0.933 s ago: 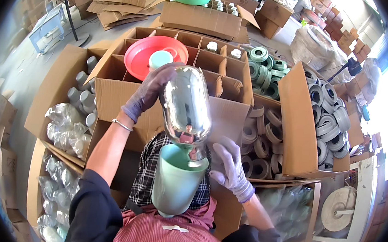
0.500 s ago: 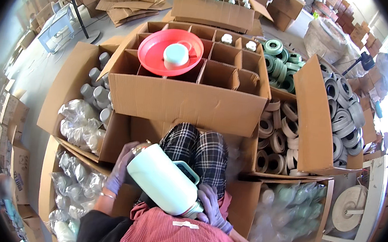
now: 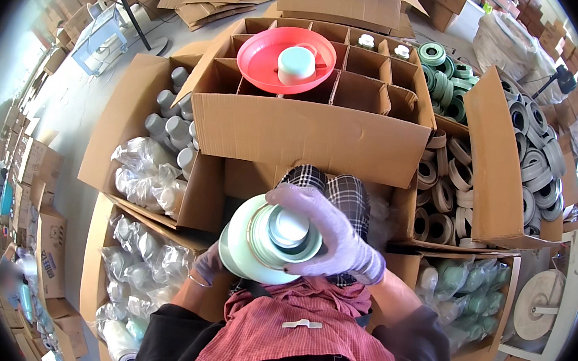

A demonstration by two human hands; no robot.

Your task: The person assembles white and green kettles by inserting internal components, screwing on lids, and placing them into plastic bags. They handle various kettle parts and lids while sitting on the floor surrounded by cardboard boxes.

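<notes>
A mint-green thermos jug [image 3: 236, 245] is tilted above my lap, its mouth end facing up toward me. In its neck sits a pale, shiny round stopper [image 3: 290, 227], with a mint-green collar around it. My right hand [image 3: 342, 240], in a light purple glove, curves over the mouth end, thumb and fingers spread round the collar. Gloved too, my left hand [image 3: 209, 264] holds the jug's body from the left side; most of its fingers are hidden behind the jug. The jug's handle does not show.
Ahead stands a divided carton [image 3: 307, 130] bearing a red basin [image 3: 254, 64] with a mint cup [image 3: 296, 64] in it. Grey cups [image 3: 176, 129] and bagged parts [image 3: 137, 263] fill boxes at left. Beige rings [image 3: 442, 201], grey rings [image 3: 535, 161] and bagged green parts [image 3: 479, 286] are at right.
The jug has turned from lying sideways to mouth end up. My right hand has moved up from beside its lower end onto the neck; my left hand has shifted lower on the body.
</notes>
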